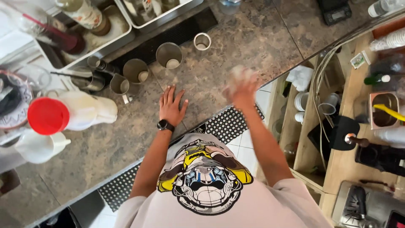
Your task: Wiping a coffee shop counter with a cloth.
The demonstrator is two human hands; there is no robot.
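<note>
The small pale thing (237,76) is in the right hand (241,88), above the stone counter (253,38) near its edge; the blur hides what it is. The fingers are closed around it. The left hand (171,106) lies flat on the counter with fingers spread, just below the steel cups (168,55). I judge a firm grip and this steady support help here.

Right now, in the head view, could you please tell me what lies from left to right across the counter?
Red-capped white bottle → metal pitcher → left hand → white ring-shaped cup → right hand, blurred.
</note>
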